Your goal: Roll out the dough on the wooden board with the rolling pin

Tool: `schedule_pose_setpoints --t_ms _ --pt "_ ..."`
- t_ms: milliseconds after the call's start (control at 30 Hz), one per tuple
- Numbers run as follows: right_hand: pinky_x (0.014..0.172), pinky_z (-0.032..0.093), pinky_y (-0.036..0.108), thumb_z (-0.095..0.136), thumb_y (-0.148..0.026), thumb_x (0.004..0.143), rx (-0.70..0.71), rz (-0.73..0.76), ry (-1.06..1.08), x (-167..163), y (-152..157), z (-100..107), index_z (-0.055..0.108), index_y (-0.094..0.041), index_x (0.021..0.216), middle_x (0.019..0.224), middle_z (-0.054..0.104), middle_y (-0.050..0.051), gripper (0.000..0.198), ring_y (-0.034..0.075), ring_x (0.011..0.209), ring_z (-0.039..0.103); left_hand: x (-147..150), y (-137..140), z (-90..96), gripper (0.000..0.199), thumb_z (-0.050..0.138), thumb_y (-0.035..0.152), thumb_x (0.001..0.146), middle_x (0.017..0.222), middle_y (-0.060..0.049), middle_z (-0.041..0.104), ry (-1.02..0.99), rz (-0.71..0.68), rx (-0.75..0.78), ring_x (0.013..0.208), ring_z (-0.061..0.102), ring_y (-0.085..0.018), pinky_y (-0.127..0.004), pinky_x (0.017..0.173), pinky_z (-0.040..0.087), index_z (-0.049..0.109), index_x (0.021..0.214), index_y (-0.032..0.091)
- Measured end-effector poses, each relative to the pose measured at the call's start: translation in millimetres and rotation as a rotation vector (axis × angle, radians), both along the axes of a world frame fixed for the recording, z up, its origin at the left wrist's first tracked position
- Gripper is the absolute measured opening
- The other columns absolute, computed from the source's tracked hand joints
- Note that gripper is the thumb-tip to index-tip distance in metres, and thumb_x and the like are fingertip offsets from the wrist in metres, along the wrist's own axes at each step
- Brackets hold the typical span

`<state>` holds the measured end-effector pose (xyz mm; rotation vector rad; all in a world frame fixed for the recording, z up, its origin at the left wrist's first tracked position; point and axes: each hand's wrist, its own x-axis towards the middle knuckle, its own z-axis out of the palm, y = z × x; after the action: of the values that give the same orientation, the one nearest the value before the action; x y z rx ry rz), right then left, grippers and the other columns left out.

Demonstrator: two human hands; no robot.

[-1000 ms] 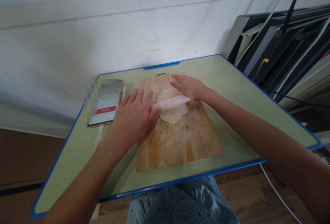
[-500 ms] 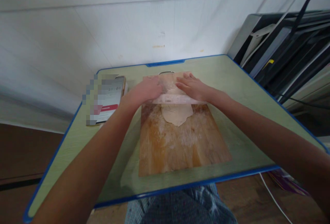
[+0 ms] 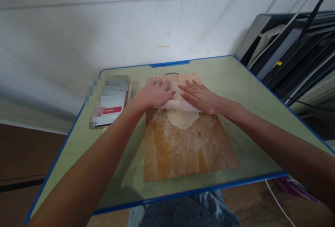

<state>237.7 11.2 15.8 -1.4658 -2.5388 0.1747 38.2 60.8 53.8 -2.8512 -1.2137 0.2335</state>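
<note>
A pale rolling pin [image 3: 180,105] lies crosswise over a flattened sheet of dough [image 3: 182,119] on a wooden cutting board [image 3: 191,160]. My left hand [image 3: 157,93] rests flat on the pin's left part, fingers stretched out and pointing away from me. On the pin's right part lies my right hand [image 3: 201,96], its fingers spread and its palm pressing down. Both hands cover the ends of the pin. The near edge of the dough sticks out below the pin. White flour dusts the board around it.
A phone [image 3: 112,98] lies on the left of the green table [image 3: 259,122], which has a blue rim. The white wall [image 3: 125,28] stands behind it. Dark flat panels [image 3: 295,52] lean at the right, with a black cable [image 3: 311,21] hanging over them.
Both hands and the rolling pin have come slightly nearer to me over the dough. The fingers of both hands look more spread. The view has shifted a little.
</note>
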Motion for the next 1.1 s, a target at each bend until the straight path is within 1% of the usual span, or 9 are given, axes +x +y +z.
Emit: schedule_pose_setpoints --t_ms 100,167,233,433,600,733,833,967,1100 --pt "0.108 0.02 0.058 0.012 -0.046 0.097 0.04 0.034 0.034 -3.5 -13.7 -1.1 0.039 -0.02 0.14 0.15 0.032 0.01 0.057 0.032 0.139 0.017 -3.0 -8.7 -1.5 0.05 0.025 0.041 0.097 0.146 -0.014 0.038 -0.02 0.07 -0.027 0.137 0.029 -0.031 -0.046 0.108 0.026 0.041 0.137 0.015" --pt "0.11 0.018 0.056 0.011 -0.046 0.097 0.036 0.047 0.052 -6.1 -22.7 1.0 0.036 -0.017 0.141 0.15 0.031 0.012 0.059 0.03 0.14 0.015 -3.3 -17.1 0.3 0.056 0.023 0.044 0.096 0.148 -0.016 0.034 -0.061 0.143 -0.018 0.138 0.026 -0.032 -0.049 0.107 0.027 0.034 0.141 0.014" --pt "0.112 0.017 0.053 0.008 -0.046 0.097 0.006 0.047 0.068 -9.3 -31.1 5.0 0.031 -0.013 0.143 0.15 0.031 0.014 0.062 0.027 0.14 0.014 -3.4 -26.5 2.9 0.057 0.023 0.044 0.095 0.149 -0.016 0.032 -0.072 0.16 0.007 0.139 0.025 -0.032 -0.051 0.107 0.027 0.032 0.143 0.014" --pt "0.111 0.02 0.05 0.01 -0.055 0.094 -0.021 -0.059 0.049 -20.4 -54.9 17.6 0.027 -0.007 0.144 0.15 0.028 0.019 0.072 0.027 0.139 0.019 -8.4 -53.8 4.6 0.052 0.02 0.028 0.094 0.144 -0.015 0.041 -0.095 0.128 0.112 0.135 0.034 -0.03 -0.048 0.107 0.031 0.034 0.142 0.011" --pt "0.111 0.022 0.047 0.013 -0.053 0.095 0.06 0.002 0.026 -23.5 -68.2 19.7 0.028 -0.007 0.144 0.148 0.033 0.017 0.069 0.024 0.138 0.024 -13.7 -73.3 4.3 0.053 0.019 0.026 0.094 0.143 -0.013 0.043 -0.136 0.132 0.141 0.133 0.038 -0.026 -0.043 0.108 0.032 0.033 0.142 0.009" --pt "0.11 0.025 0.048 0.016 -0.05 0.096 0.111 0.05 -0.003 -24.6 -76.5 20.0 0.029 -0.003 0.142 0.147 0.033 0.02 0.068 0.026 0.137 0.027 -17.6 -87.2 6.9 0.054 0.017 0.027 0.094 0.143 -0.013 0.043 -0.131 0.138 0.105 0.131 0.041 -0.022 -0.038 0.108 0.033 0.03 0.142 0.008" --pt "0.108 0.03 0.046 0.022 -0.046 0.097 0.129 0.067 -0.016 -27.4 -85.5 19.8 0.028 0.001 0.141 0.146 0.032 0.023 0.065 0.027 0.135 0.031 -21.6 -98.9 6.4 0.054 0.018 0.028 0.094 0.144 -0.016 0.041 -0.125 0.151 0.102 0.133 0.039 -0.022 -0.037 0.108 0.032 0.032 0.141 0.006" --pt "0.109 0.031 0.045 0.035 -0.043 0.094 0.184 0.072 -0.042 -33.7 -101.7 17.5 0.03 0.003 0.14 0.147 0.031 0.024 0.064 0.029 0.136 0.029 -28.5 -118.4 -1.1 0.056 0.019 0.03 0.093 0.146 -0.018 0.037 -0.14 0.139 0.129 0.135 0.035 -0.025 -0.04 0.108 0.033 0.033 0.14 0.004" --pt "0.11 0.028 0.046 0.04 -0.037 0.093 0.232 0.077 -0.048 -36.9 -115.5 14.8 0.032 0.0 0.14 0.149 0.029 0.021 0.06 0.028 0.138 0.024 -34.4 -136.6 -12.0 0.058 0.02 0.028 0.09 0.146 -0.021 0.035 -0.189 0.122 0.171 0.136 0.032 -0.026 -0.042 0.109 0.031 0.032 0.14 0.001"
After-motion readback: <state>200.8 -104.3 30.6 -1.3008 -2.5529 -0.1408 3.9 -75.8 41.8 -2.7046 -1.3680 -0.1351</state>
